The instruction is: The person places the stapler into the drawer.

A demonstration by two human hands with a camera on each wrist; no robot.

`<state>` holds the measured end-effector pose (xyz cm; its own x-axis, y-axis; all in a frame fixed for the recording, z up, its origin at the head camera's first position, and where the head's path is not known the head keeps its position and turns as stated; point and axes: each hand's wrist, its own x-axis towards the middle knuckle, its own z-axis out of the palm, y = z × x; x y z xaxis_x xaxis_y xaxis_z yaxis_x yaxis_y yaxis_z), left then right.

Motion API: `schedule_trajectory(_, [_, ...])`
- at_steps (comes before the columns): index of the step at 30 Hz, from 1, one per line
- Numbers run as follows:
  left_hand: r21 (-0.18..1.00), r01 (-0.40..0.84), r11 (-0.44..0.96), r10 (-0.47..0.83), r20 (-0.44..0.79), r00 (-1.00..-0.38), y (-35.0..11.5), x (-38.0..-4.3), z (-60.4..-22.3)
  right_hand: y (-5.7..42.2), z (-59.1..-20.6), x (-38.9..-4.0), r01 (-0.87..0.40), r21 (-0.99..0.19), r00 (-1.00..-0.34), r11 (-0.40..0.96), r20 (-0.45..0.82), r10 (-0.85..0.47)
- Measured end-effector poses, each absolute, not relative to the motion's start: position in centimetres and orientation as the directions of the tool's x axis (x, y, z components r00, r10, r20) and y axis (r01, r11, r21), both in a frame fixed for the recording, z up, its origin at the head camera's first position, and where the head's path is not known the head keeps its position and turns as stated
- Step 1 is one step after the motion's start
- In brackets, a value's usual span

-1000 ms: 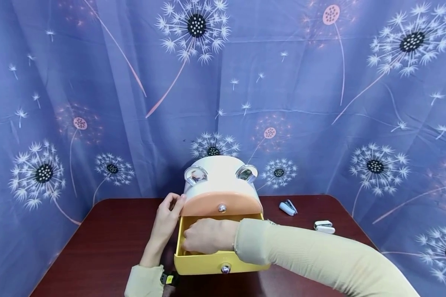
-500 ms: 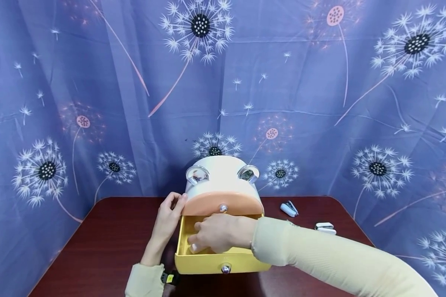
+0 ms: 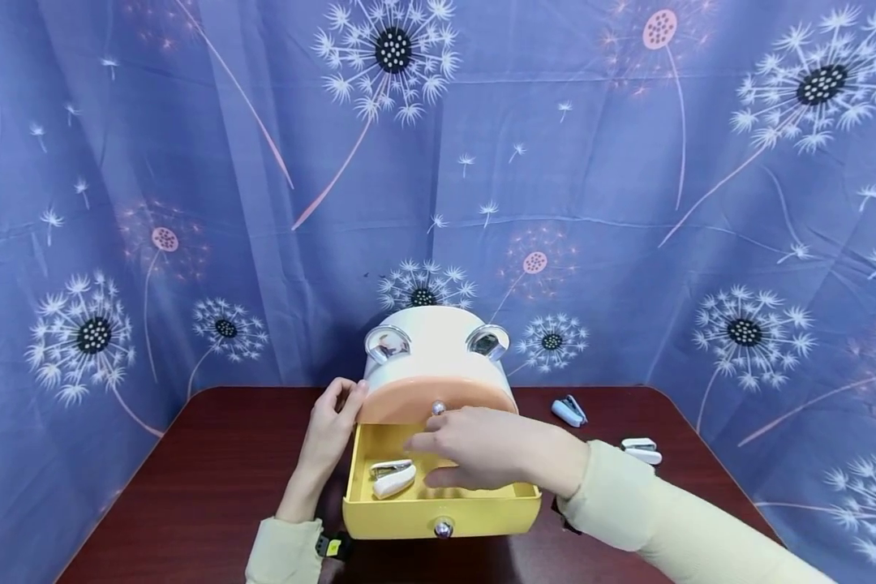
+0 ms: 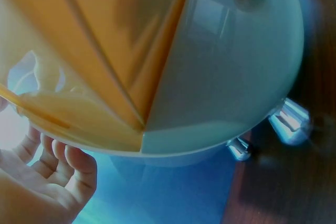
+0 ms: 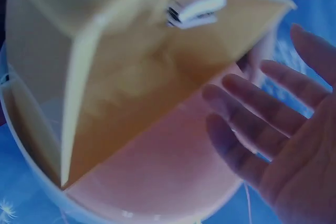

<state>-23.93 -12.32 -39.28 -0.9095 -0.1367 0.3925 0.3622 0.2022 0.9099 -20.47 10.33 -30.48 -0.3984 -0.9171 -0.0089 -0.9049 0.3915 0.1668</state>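
A small white stapler [image 3: 394,482] lies in the left part of the pulled-out yellow drawer [image 3: 394,520]. Just to its right, over the drawer, the right hand [image 3: 485,448] holds nothing, its fingers loosely spread. The left hand's [image 3: 328,423] bent fingers touch the side of the white cabinet [image 3: 435,345]; I can't tell whether they grip it or merely rest there. Right of the cabinet, a pale blue stapler [image 3: 569,411] and another white one [image 3: 641,452] lie on the dark red table [image 3: 241,454], before a dandelion-print curtain [image 3: 343,276].

Yellow drawer [image 3: 380,519], white stapler [image 3: 394,482], peach upper drawer [image 3: 401,399], dandelion-patterned blue curtain [image 3: 482,122].
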Motion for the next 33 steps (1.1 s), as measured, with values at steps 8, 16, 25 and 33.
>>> schedule_trajectory(8, [0.910,0.360,0.205,-0.134,0.390,-0.911,-12.4,-23.9,-39.2,16.2,-29.8,-20.1,-0.793,-0.251,-0.600,0.554,0.167,-0.783])
schedule_trajectory(16, [0.907,0.383,0.173,-0.118,0.405,-0.907,-12.5,-24.1,-39.4,23.2,-32.8,-20.9,-0.574,-0.516,-0.818,0.636,0.323,-0.477])
schedule_trajectory(25, [0.907,0.386,0.167,-0.124,0.407,-0.905,-12.5,-24.2,-39.4,28.1,-38.9,-23.7,-0.409,-0.617,-0.898,0.672,0.401,-0.179])
schedule_trajectory(33, [0.913,0.369,0.172,-0.127,0.392,-0.911,-12.4,-24.1,-39.4,31.6,-43.3,-25.0,-0.306,-0.663,-0.886,0.684,0.461,0.051])
